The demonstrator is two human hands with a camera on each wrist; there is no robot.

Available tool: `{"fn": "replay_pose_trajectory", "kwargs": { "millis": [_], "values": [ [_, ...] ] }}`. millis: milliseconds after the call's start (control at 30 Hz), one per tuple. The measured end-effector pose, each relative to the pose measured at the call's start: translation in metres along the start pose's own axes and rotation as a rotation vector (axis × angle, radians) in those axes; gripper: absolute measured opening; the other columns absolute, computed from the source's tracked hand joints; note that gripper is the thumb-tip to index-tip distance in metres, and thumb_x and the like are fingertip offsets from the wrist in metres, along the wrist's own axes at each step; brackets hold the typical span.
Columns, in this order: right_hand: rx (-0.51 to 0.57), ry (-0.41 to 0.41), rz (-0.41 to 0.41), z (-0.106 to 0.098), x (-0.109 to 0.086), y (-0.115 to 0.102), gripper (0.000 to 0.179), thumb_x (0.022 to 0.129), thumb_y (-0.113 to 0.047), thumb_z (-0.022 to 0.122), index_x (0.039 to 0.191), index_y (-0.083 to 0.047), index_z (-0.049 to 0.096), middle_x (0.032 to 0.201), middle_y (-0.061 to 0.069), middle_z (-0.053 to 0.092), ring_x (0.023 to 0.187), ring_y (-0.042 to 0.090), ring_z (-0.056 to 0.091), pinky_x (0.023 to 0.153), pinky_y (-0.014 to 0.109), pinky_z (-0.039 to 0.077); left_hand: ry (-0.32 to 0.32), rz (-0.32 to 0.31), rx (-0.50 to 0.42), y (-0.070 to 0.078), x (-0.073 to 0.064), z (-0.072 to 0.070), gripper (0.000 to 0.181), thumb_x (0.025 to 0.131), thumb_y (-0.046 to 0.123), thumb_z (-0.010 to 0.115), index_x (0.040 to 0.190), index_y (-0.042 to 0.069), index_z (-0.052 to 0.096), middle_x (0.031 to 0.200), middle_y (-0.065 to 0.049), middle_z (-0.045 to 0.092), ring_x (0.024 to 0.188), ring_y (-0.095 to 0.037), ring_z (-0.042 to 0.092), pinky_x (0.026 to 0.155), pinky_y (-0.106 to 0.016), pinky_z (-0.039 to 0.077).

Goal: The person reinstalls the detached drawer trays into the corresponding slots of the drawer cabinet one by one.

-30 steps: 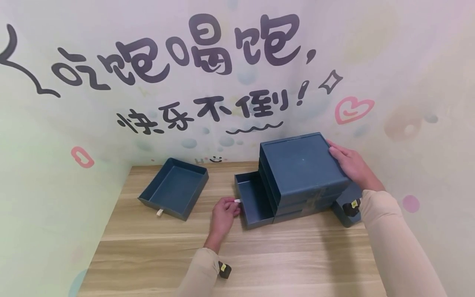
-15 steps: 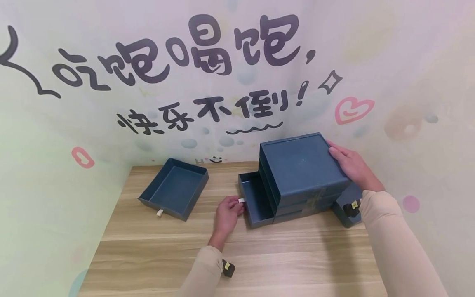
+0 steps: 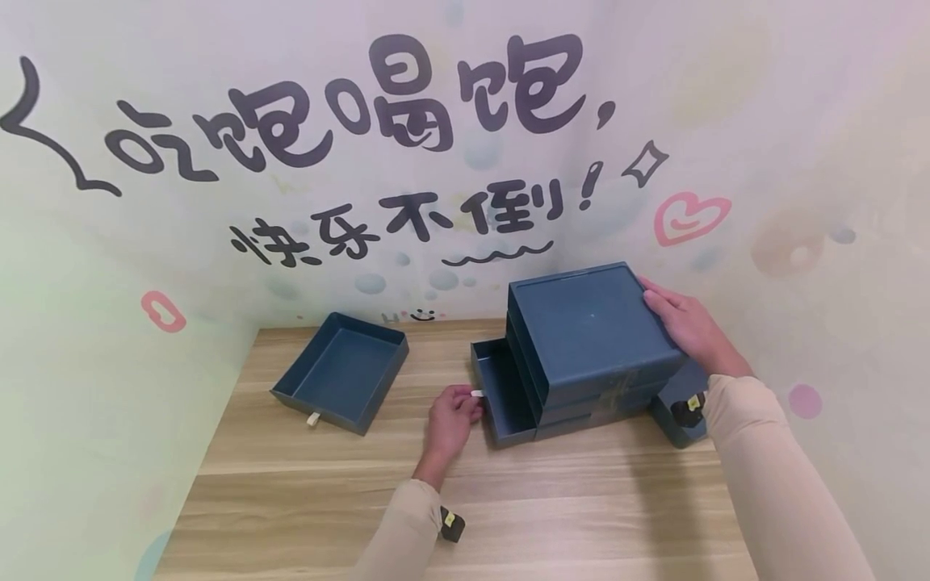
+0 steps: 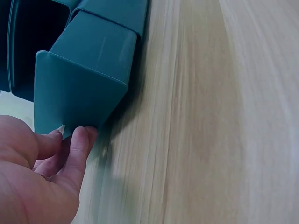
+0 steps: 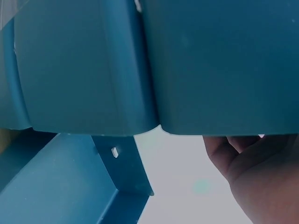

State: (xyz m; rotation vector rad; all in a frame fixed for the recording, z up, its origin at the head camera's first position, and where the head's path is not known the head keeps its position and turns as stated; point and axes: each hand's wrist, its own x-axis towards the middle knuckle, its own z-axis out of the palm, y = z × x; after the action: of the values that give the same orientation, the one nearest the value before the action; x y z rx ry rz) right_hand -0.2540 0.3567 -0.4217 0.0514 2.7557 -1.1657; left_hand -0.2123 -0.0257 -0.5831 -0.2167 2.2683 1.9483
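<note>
A dark blue drawer cabinet (image 3: 592,327) stands on the table at the back right. Its bottom drawer (image 3: 517,436) sticks partway out to the left, with nothing seen inside. My left hand (image 3: 449,421) pinches the small white pull tab (image 3: 477,393) on that drawer's front. In the left wrist view, thumb and fingertips meet at the drawer front (image 4: 74,93). My right hand (image 3: 690,327) rests against the cabinet's right end, thumb by the top edge. The right wrist view shows this hand (image 5: 261,179) beyond the cabinet's edge, fingertips hidden.
A loose blue drawer (image 3: 352,363) with a pale tab lies on the wooden table (image 3: 552,508) at the left. Another blue drawer (image 3: 664,420) sits behind the right wrist, partly covered by cabinet and arm. The printed wall (image 3: 392,274) rises directly behind.
My left hand has moved to the right, and the bottom drawer has slid a little further into the cabinet. The right hand keeps its place at the cabinet's end.
</note>
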Motion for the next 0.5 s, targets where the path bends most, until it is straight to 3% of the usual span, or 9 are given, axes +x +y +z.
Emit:
{"fn": "replay_pose_trajectory", "kwargs": {
  "millis": [500],
  "values": [
    [0.005, -0.007, 0.018, 0.0001, 0.0009, 0.0006, 0.065, 0.104, -0.066, 0.028, 0.161, -0.037, 0.019, 0.169, 0.015, 0.021, 0.155, 0.048, 0.019, 0.117, 0.076, 0.018, -0.005, -0.023, -0.008, -0.0013, 0.0015, 0.0033, 0.023, 0.104, 0.008, 0.057, 0.124, -0.002, 0.061, 0.115, -0.021, 0.074, 0.093, -0.023, 0.075, 0.084, -0.033, 0.063]
  ]
}}
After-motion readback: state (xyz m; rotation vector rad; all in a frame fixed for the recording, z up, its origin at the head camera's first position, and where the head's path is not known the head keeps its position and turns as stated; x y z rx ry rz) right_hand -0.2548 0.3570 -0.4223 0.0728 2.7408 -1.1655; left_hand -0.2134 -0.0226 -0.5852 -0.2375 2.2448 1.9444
